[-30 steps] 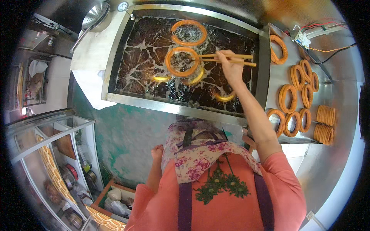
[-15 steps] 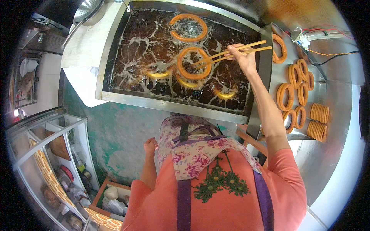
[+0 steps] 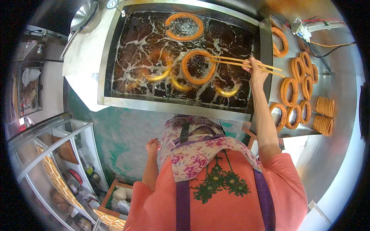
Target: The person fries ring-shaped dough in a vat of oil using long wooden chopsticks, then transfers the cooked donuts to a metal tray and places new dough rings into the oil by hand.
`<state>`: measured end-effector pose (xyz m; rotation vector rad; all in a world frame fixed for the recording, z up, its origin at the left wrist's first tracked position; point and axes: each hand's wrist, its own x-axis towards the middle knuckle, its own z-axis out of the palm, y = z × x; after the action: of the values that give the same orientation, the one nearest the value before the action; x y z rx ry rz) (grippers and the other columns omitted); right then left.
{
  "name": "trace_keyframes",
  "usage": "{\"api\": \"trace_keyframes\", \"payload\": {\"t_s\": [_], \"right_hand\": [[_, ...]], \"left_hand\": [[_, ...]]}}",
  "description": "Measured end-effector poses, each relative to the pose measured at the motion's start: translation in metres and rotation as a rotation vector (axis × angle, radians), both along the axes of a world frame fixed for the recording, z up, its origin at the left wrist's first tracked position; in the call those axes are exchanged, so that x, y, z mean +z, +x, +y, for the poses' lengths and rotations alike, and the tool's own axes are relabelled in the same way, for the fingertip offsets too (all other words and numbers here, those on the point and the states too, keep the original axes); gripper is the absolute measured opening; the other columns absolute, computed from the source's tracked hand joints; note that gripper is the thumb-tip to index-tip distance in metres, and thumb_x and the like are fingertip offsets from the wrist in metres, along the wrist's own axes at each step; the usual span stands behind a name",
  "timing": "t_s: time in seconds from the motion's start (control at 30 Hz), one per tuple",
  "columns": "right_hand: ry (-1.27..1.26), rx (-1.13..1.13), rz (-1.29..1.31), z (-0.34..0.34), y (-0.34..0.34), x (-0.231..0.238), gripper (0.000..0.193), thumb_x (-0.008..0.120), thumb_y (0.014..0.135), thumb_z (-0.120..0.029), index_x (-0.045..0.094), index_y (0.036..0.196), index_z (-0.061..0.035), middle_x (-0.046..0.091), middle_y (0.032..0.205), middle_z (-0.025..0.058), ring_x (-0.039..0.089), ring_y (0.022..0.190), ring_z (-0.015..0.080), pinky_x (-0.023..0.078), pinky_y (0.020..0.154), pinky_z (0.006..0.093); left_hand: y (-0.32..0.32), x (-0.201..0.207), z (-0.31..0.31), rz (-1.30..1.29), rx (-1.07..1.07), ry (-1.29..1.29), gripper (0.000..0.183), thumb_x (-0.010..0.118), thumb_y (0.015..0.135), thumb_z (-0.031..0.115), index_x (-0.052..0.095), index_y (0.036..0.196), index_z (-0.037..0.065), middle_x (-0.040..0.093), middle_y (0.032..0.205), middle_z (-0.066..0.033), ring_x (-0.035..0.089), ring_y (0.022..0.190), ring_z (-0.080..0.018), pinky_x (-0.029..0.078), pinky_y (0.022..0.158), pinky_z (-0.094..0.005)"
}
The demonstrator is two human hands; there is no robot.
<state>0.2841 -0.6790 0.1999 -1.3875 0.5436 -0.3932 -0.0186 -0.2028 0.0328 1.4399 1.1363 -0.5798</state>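
Over fryer (image 3: 115, 57), my right hand (image 3: 256, 71) grips chopsticks (image 3: 239, 63) on dough ring (image 3: 198, 67); left hand (image 3: 153, 146) hangs loosely open. Risk: ring slips, hot oil splashes.

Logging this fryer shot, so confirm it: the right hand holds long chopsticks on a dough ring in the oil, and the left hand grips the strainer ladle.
Wrong on the left hand: the head view shows it empty at the person's side. The strainer ladle lies untouched.
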Motion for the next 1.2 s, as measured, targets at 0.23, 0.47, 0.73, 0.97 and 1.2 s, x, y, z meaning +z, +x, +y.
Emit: {"api": "trace_keyframes", "payload": {"t_s": [0.23, 0.47, 0.73, 0.97, 1.2], "right_hand": [[0.103, -0.184, 0.056, 0.026, -0.054, -0.016, 0.022, 0.064, 0.085, -0.014, 0.06, 0.09, 0.0065, 0.065, 0.085, 0.0171, 0.067, 0.074, 0.0234, 0.06, 0.057, 0.0307], [0.253, -0.4, 0.047, 0.062, -0.075, -0.03, 0.022, 0.063, 0.086, -0.013, 0.058, 0.095, 0.0058, 0.064, 0.087, 0.0165, 0.067, 0.072, 0.0244, 0.06, 0.056, 0.0331], [0.37, -0.333, 0.089, 0.053, -0.066, -0.053, 0.022, 0.063, 0.086, -0.012, 0.058, 0.101, 0.0041, 0.064, 0.088, 0.0165, 0.067, 0.076, 0.024, 0.061, 0.057, 0.0316], [0.521, -0.429, 0.081, 0.057, -0.064, -0.067, 0.021, 0.06, 0.088, -0.016, 0.057, 0.102, -0.0011, 0.064, 0.092, 0.015, 0.066, 0.079, 0.0229, 0.06, 0.062, 0.0354], [0.693, -0.455, 0.066, 0.061, -0.089, -0.071, 0.028, 0.058, 0.09, -0.021, 0.054, 0.109, -0.001, 0.061, 0.098, 0.0127, 0.063, 0.09, 0.0231, 0.059, 0.07, 0.0393]], "left_hand": [[0.017, -0.002, 0.002, 0.0, -0.04, -0.004, 0.022, 0.054, 0.084, 0.006, 0.062, 0.103, -0.001, 0.063, 0.076, -0.0094, 0.059, 0.058, -0.0152, 0.049, 0.05, -0.0258], [0.016, -0.03, 0.049, 0.01, 0.054, -0.299, 0.021, 0.053, 0.085, 0.004, 0.061, 0.104, 0.0, 0.063, 0.078, -0.0088, 0.061, 0.058, -0.0154, 0.051, 0.049, -0.0266], [0.038, 0.005, 0.041, -0.05, -0.093, -0.097, 0.02, 0.051, 0.085, 0.004, 0.061, 0.102, 0.001, 0.062, 0.076, -0.0063, 0.06, 0.057, -0.0146, 0.049, 0.047, -0.0261], [0.044, 0.007, 0.048, -0.108, -0.015, -0.211, 0.019, 0.051, 0.084, 0.003, 0.061, 0.101, -0.001, 0.062, 0.074, -0.007, 0.058, 0.056, -0.0141, 0.047, 0.047, -0.0255], [0.032, -0.013, 0.062, -0.185, -0.001, -0.209, 0.019, 0.053, 0.082, 0.0, 0.064, 0.097, -0.004, 0.063, 0.075, -0.0059, 0.057, 0.06, -0.0119, 0.045, 0.052, -0.0243]]}}
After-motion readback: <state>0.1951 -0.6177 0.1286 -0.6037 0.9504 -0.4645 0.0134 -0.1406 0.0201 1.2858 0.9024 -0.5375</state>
